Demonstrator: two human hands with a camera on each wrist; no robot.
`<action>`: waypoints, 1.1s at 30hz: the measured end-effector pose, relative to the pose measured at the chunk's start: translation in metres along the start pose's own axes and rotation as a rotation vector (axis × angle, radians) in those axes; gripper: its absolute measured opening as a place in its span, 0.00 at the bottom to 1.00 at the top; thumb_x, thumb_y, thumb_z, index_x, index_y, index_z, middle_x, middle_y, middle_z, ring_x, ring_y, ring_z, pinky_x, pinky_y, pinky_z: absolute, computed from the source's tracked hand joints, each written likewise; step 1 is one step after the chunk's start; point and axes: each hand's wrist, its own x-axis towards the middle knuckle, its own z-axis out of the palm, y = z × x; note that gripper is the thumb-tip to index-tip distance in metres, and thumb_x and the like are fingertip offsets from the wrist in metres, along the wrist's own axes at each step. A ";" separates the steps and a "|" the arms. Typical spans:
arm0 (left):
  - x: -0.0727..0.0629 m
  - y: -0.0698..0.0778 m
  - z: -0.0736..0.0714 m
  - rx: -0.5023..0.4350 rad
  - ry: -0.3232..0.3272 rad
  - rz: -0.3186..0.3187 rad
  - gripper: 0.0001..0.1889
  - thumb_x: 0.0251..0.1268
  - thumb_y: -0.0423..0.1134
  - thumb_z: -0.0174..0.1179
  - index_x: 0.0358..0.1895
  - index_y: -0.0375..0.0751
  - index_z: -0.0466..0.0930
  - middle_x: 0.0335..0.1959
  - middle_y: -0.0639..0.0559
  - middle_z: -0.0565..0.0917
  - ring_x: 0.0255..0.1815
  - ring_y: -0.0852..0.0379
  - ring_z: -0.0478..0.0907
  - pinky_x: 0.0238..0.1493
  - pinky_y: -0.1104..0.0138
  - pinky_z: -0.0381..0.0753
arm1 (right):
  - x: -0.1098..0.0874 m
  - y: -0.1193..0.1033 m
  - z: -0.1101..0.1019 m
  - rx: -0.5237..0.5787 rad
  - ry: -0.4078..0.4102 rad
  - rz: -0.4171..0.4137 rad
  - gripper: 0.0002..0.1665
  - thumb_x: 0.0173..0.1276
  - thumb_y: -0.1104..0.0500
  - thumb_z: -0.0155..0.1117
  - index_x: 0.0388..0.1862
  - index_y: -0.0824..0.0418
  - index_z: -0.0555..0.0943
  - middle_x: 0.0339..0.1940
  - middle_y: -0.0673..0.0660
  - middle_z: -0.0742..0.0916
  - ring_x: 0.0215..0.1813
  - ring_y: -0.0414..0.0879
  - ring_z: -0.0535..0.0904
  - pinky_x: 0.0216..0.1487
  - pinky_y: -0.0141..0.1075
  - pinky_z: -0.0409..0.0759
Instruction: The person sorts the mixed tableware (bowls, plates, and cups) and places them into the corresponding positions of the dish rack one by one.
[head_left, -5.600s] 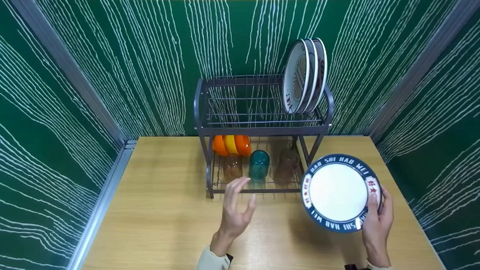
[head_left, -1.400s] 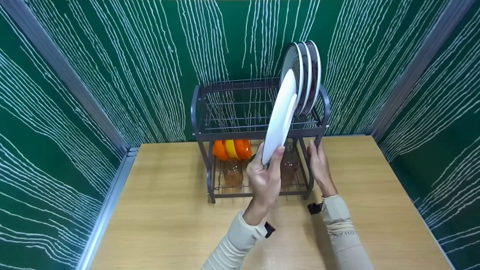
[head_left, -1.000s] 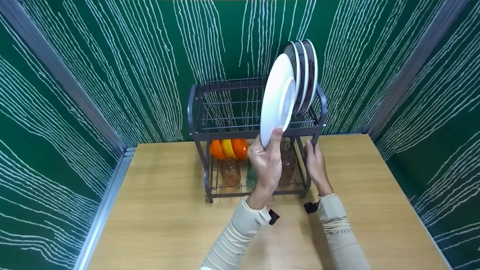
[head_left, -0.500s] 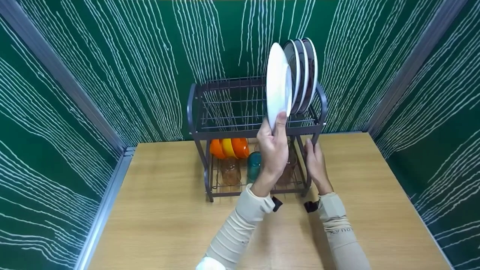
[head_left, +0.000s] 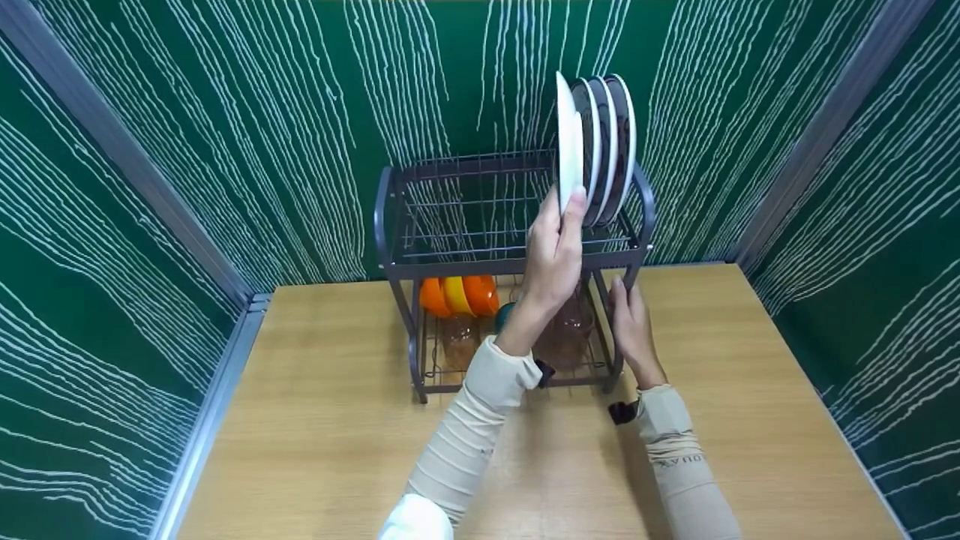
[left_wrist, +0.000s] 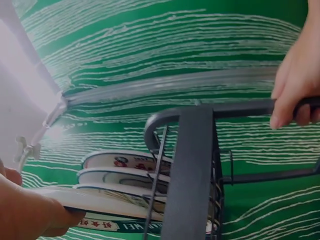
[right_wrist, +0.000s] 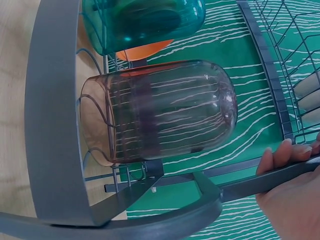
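Note:
My left hand pinches the lower edge of a white plate, thumb on its underside. The plate stands nearly upright at the upper tier of a dark metal dish rack, just left of three plates standing on edge. In the left wrist view, the plate's blue rim with red characters shows below the left fingers. Whether its lower edge touches the wires is hidden by the hand. My right hand grips the rack's right front post; in the right wrist view its fingers curl round the bar.
On the rack's lower tier are orange and yellow bowls, a clear amber-tinted glass, a teal glass and a pinkish glass. The rack stands on a wooden table before green walls with white streaks.
The plate passed from my right hand to my left, then rose, turned more upright and moved right, close to the three plates. My right hand went to the rack's post and stays there.

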 end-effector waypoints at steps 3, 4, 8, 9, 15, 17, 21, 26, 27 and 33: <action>0.006 -0.003 0.000 0.028 0.000 -0.015 0.21 0.85 0.38 0.44 0.72 0.31 0.65 0.65 0.37 0.76 0.60 0.55 0.75 0.69 0.69 0.70 | -0.002 -0.010 -0.001 -0.002 -0.019 0.019 0.16 0.86 0.53 0.42 0.44 0.64 0.68 0.29 0.53 0.69 0.29 0.44 0.64 0.30 0.35 0.62; 0.008 -0.005 0.000 0.035 0.002 -0.021 0.21 0.85 0.38 0.44 0.71 0.31 0.66 0.62 0.38 0.77 0.58 0.54 0.75 0.68 0.69 0.72 | -0.003 -0.015 -0.001 -0.004 -0.023 0.023 0.15 0.86 0.53 0.42 0.44 0.64 0.68 0.29 0.53 0.69 0.30 0.44 0.64 0.31 0.35 0.63; 0.017 -0.009 -0.001 0.031 0.002 -0.037 0.18 0.86 0.39 0.44 0.67 0.32 0.68 0.46 0.43 0.76 0.52 0.50 0.74 0.58 0.73 0.74 | -0.008 -0.033 -0.001 -0.006 -0.033 0.017 0.14 0.86 0.55 0.43 0.42 0.64 0.69 0.28 0.52 0.69 0.30 0.44 0.64 0.31 0.35 0.63; 0.020 -0.011 -0.002 0.034 0.003 -0.039 0.18 0.86 0.39 0.44 0.66 0.32 0.69 0.42 0.46 0.73 0.48 0.50 0.74 0.52 0.74 0.73 | -0.009 -0.036 -0.001 -0.010 -0.035 0.011 0.14 0.86 0.56 0.43 0.41 0.64 0.69 0.28 0.52 0.68 0.29 0.43 0.64 0.31 0.35 0.63; 0.029 -0.017 -0.004 0.063 -0.003 -0.060 0.14 0.85 0.39 0.45 0.60 0.32 0.72 0.31 0.51 0.66 0.31 0.57 0.65 0.33 0.71 0.65 | -0.011 -0.039 -0.001 -0.024 -0.038 0.018 0.13 0.86 0.56 0.42 0.40 0.61 0.68 0.28 0.52 0.67 0.29 0.44 0.63 0.31 0.36 0.62; 0.030 -0.019 -0.004 0.065 -0.019 -0.062 0.15 0.85 0.40 0.46 0.61 0.33 0.72 0.34 0.47 0.69 0.35 0.57 0.70 0.37 0.72 0.70 | -0.011 -0.039 -0.002 -0.025 -0.041 0.027 0.13 0.86 0.55 0.42 0.43 0.61 0.68 0.30 0.53 0.67 0.33 0.44 0.65 0.34 0.36 0.63; 0.033 -0.023 -0.004 0.062 -0.058 -0.047 0.18 0.86 0.40 0.45 0.68 0.36 0.71 0.51 0.42 0.78 0.51 0.57 0.78 0.57 0.74 0.77 | -0.012 -0.039 -0.001 -0.027 -0.047 0.037 0.13 0.87 0.54 0.42 0.46 0.63 0.68 0.32 0.54 0.67 0.35 0.46 0.65 0.36 0.37 0.63; 0.037 -0.028 -0.005 0.047 -0.092 -0.037 0.20 0.86 0.39 0.45 0.72 0.35 0.68 0.64 0.40 0.77 0.59 0.56 0.78 0.65 0.71 0.75 | -0.014 -0.039 -0.001 -0.037 -0.047 0.047 0.16 0.87 0.54 0.42 0.43 0.66 0.69 0.29 0.53 0.67 0.30 0.45 0.63 0.32 0.36 0.62; 0.038 -0.029 -0.005 0.043 -0.097 -0.037 0.21 0.86 0.39 0.44 0.73 0.35 0.67 0.64 0.40 0.76 0.60 0.57 0.78 0.65 0.71 0.75 | -0.014 -0.039 -0.001 -0.043 -0.046 0.050 0.16 0.87 0.54 0.42 0.43 0.66 0.69 0.29 0.53 0.67 0.31 0.45 0.63 0.32 0.36 0.62; 0.046 -0.035 -0.004 0.063 -0.134 -0.076 0.25 0.87 0.41 0.42 0.79 0.36 0.59 0.73 0.40 0.70 0.65 0.58 0.75 0.68 0.71 0.71 | -0.015 -0.039 -0.001 -0.047 -0.045 0.057 0.14 0.87 0.52 0.42 0.45 0.62 0.68 0.31 0.54 0.67 0.33 0.47 0.65 0.34 0.37 0.63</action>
